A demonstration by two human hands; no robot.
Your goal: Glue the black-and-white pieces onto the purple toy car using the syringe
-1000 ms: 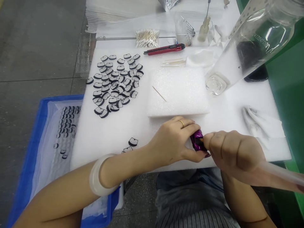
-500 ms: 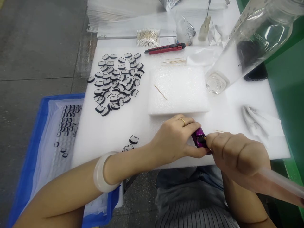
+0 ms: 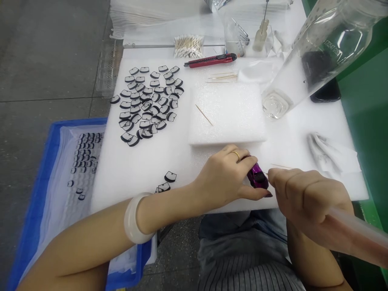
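Observation:
Between its fingers and thumb my left hand (image 3: 222, 178) holds a small shiny purple toy car (image 3: 255, 174) with dark windows. The fingers cover part of its far end. My right hand (image 3: 309, 194) is closed in a fist around a translucent tube (image 3: 360, 230), which looks reddish inside and sticks out behind the hand. A thin tip (image 3: 266, 173) shows at the front of that fist, close to the car's right side. I cannot tell whether the tip touches it.
Many small black-rimmed clear pieces (image 3: 148, 106) lie at the left. A white foam block (image 3: 227, 115) bears a toothpick (image 3: 203, 114). Beyond are a red utility knife (image 3: 210, 60) and cotton swabs (image 3: 188, 46). A clear bottle (image 3: 315, 60) stands right; a blue tray (image 3: 45, 161) sits lower left.
My right hand has drawn back slightly to the right, away from the toy car. The car has turned a little in my left hand, and more of its body shows.

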